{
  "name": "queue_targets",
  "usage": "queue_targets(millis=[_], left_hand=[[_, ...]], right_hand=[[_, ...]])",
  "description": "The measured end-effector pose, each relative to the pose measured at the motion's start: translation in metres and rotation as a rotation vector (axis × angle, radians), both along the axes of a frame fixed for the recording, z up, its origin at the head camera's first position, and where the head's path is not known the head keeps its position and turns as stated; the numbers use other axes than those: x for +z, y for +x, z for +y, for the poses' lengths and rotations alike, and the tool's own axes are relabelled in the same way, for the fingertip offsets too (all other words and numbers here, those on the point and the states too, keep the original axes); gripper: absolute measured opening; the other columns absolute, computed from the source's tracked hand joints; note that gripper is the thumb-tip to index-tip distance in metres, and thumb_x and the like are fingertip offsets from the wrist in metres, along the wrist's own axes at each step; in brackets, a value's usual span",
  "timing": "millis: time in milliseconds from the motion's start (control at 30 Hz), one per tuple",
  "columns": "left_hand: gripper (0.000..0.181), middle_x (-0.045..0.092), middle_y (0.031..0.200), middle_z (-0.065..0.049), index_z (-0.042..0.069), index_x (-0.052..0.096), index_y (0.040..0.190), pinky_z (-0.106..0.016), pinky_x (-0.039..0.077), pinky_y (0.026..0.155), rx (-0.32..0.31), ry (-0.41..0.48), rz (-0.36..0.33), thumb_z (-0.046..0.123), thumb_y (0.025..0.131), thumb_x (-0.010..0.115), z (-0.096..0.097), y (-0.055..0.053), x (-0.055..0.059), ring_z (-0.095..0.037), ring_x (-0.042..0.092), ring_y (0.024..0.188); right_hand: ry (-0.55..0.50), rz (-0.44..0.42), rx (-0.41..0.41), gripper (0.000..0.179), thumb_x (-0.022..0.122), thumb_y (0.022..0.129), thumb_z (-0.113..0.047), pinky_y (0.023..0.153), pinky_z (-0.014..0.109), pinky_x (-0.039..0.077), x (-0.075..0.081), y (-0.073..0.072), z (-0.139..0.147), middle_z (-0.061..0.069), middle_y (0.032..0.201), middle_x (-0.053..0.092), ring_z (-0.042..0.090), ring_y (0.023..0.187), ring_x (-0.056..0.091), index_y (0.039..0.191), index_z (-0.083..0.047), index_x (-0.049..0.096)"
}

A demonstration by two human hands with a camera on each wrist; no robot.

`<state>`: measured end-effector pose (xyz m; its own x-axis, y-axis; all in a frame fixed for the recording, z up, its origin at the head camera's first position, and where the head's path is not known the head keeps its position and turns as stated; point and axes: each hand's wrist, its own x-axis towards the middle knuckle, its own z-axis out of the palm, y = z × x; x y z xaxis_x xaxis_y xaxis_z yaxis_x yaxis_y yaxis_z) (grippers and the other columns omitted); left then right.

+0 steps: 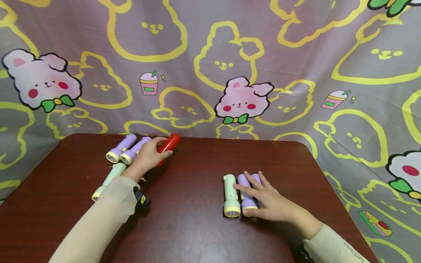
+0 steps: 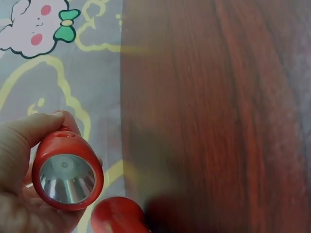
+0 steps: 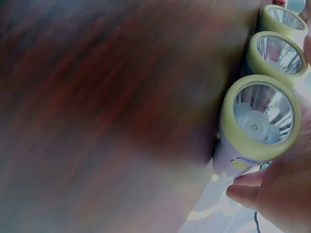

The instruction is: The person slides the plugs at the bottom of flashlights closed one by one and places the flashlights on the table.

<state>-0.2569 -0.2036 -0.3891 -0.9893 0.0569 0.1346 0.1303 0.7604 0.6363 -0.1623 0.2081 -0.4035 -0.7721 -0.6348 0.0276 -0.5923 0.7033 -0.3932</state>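
Observation:
In the head view my left hand grips a red flashlight near the table's back edge, thumb along one side. Its round lens faces the camera in the left wrist view, and the head of a second red flashlight shows beside it. My right hand rests with spread, mostly straight fingers over two purple flashlights, the thumb at the yellow rim of one. The index fingertip reaches a mint-green flashlight on their left. All three lie side by side, as the right wrist view's yellow-rimmed lenses show.
Two more purple flashlights lie at the back left, left of my left hand. Another mint-green flashlight lies partly under my left forearm. A patterned curtain hangs behind the dark brown table.

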Motion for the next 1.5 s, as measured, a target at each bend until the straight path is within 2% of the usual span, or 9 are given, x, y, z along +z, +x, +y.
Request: queue_targets(millis=[400, 667, 800, 900, 1133, 1300, 1500], left_hand=[[0.056, 0.068, 0.117, -0.021, 0.001, 0.054, 0.135, -0.047, 0.055, 0.084, -0.075, 0.091, 0.022, 0.023, 0.088, 0.076, 0.018, 0.022, 0.009, -0.033, 0.066, 0.102], [0.053, 0.069, 0.117, -0.018, 0.002, 0.057, 0.131, -0.044, 0.055, 0.084, -0.094, 0.148, 0.063, 0.021, 0.086, 0.078, 0.027, 0.035, 0.008, -0.032, 0.066, 0.099], [0.052, 0.068, 0.113, -0.018, 0.003, 0.056, 0.129, -0.039, 0.054, 0.079, -0.135, 0.179, 0.059, 0.017, 0.084, 0.079, 0.03, 0.04, 0.009, -0.031, 0.064, 0.094], [0.053, 0.068, 0.111, -0.016, 0.005, 0.056, 0.129, -0.034, 0.053, 0.075, -0.161, 0.198, 0.032, 0.018, 0.083, 0.08, 0.033, 0.045, 0.01, -0.029, 0.063, 0.092], [0.053, 0.07, 0.112, -0.015, 0.006, 0.053, 0.129, -0.033, 0.054, 0.077, -0.219, 0.285, -0.003, 0.015, 0.084, 0.08, 0.04, 0.056, 0.012, -0.026, 0.066, 0.096], [0.053, 0.069, 0.109, -0.014, 0.007, 0.049, 0.127, -0.037, 0.051, 0.082, -0.276, 0.334, 0.009, 0.012, 0.084, 0.079, 0.045, 0.064, 0.015, -0.025, 0.062, 0.094], [0.055, 0.065, 0.108, -0.011, 0.008, 0.044, 0.125, -0.036, 0.049, 0.089, -0.301, 0.379, 0.029, 0.01, 0.083, 0.08, 0.052, 0.072, 0.014, -0.022, 0.06, 0.098]], right_hand=[[0.003, 0.014, 0.004, 0.066, 0.068, 0.087, -0.055, 0.097, 0.084, 0.026, -0.002, 0.001, 0.0, 0.023, 0.161, 0.027, 0.071, 0.137, 0.013, 0.147, -0.037, 0.047], [-0.001, 0.01, 0.0, 0.066, 0.068, 0.087, -0.055, 0.096, 0.084, 0.026, -0.003, 0.0, 0.001, 0.022, 0.161, 0.027, 0.07, 0.138, 0.013, 0.147, -0.038, 0.046], [-0.006, 0.002, -0.004, 0.066, 0.068, 0.087, -0.055, 0.097, 0.084, 0.025, -0.002, 0.001, 0.001, 0.021, 0.162, 0.027, 0.069, 0.139, 0.012, 0.147, -0.038, 0.046], [-0.008, 0.004, -0.003, 0.066, 0.068, 0.087, -0.055, 0.097, 0.084, 0.025, -0.002, 0.001, 0.002, 0.021, 0.162, 0.027, 0.069, 0.139, 0.012, 0.147, -0.038, 0.047], [-0.012, 0.001, -0.003, 0.066, 0.068, 0.087, -0.055, 0.096, 0.084, 0.025, -0.002, 0.001, 0.001, 0.021, 0.162, 0.027, 0.069, 0.139, 0.012, 0.147, -0.038, 0.047], [-0.011, -0.002, -0.003, 0.066, 0.068, 0.087, -0.055, 0.096, 0.084, 0.026, -0.001, 0.001, 0.001, 0.022, 0.161, 0.027, 0.069, 0.139, 0.012, 0.147, -0.038, 0.047], [-0.013, -0.001, 0.001, 0.066, 0.068, 0.086, -0.056, 0.096, 0.084, 0.026, 0.0, 0.0, 0.001, 0.023, 0.161, 0.027, 0.069, 0.139, 0.012, 0.147, -0.039, 0.047]])
